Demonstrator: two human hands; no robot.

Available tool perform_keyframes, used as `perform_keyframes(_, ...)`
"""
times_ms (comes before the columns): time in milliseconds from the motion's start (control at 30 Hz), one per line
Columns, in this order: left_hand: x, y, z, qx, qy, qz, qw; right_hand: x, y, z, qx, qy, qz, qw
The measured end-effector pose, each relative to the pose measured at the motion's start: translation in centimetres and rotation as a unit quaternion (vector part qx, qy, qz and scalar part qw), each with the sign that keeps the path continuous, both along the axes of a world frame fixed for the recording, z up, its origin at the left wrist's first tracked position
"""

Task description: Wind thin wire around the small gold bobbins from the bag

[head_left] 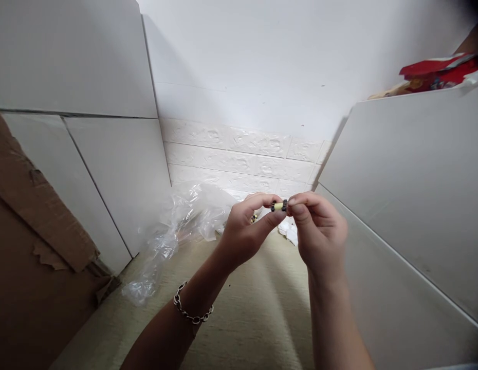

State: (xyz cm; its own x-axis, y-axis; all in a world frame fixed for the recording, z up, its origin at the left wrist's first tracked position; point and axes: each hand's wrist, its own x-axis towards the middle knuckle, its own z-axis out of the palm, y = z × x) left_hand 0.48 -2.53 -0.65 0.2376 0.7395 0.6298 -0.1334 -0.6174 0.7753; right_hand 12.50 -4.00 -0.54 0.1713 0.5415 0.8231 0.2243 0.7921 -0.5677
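Note:
A small coil bobbin (278, 206), wrapped in yellow with black ends, is held up between both hands in front of the far wall. My left hand (244, 226) pinches it from the left between thumb and index finger. At its right end, the thumb and index finger of my right hand (322, 226) are pressed together. Whether they grip a pin or a thin wire there is too small to tell. Another yellow and black piece (254, 218) shows behind my left hand, mostly hidden by it.
Beyond my left hand, a crumpled clear plastic bag (196, 210) lies on the floor (239, 318). A white crumpled piece (288, 231) sits behind the hands. Torn cardboard (38, 221) stands left; pale cabinets (408, 169) flank the right. Red packaging (435, 69) rests on top.

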Motion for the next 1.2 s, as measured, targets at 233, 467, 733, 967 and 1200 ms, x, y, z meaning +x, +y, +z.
perform_keyframes(233,0.44,0.36,-0.31,-0.103,-0.083,-0.130,0.983,0.13,-0.14,0.06,0.012,-0.050,-0.051,0.997)
perform_keyframes(467,0.58,0.73,-0.38,-0.182,-0.120,-0.225,0.950,0.66,-0.20,0.50,0.049,-0.118,-0.120,0.984)
perform_keyframes(733,0.55,0.58,-0.69,-0.344,-0.191,-0.319,0.863,0.84,-0.24,0.53,0.040,-0.118,-0.146,0.981)
perform_keyframes(967,0.61,0.15,-0.33,-0.386,-0.208,-0.374,0.817,0.65,-0.09,0.39,0.036,-0.089,-0.145,0.985)
perform_keyframes(1200,0.66,0.57,-0.69,-0.364,-0.188,-0.396,0.822,0.73,-0.04,0.34,0.016,-0.084,-0.128,0.988)
